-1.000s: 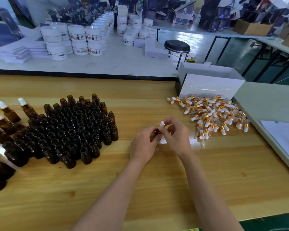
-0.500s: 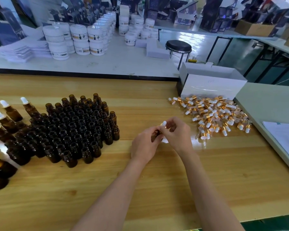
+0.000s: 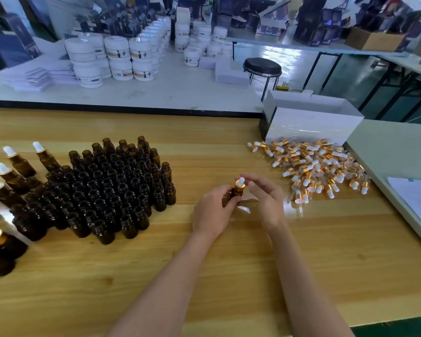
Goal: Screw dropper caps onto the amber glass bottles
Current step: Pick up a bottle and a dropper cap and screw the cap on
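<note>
- Right hand [image 3: 265,193] has let go of the white-bulbed gold dropper cap [image 3: 240,184]; its fingers lie relaxed beside it.
- Left hand [image 3: 214,210] grips the small amber glass bottle [image 3: 234,194], just left of the right.
- Risk: a half-tightened cap may work loose.

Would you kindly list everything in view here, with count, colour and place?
held bottle: one, amber, centre, dropper cap on top
uncapped bottles: dozens, amber, clustered left of centre
capped bottles: several, amber with white bulbs, far left
loose caps: a pile, gold and white, right
box: one, white, behind the pile
jars: many, white, rear table
stool: one, black, behind that table
left hand: grips the held bottle
right hand: fingertips by the cap, contact unclear
</note>
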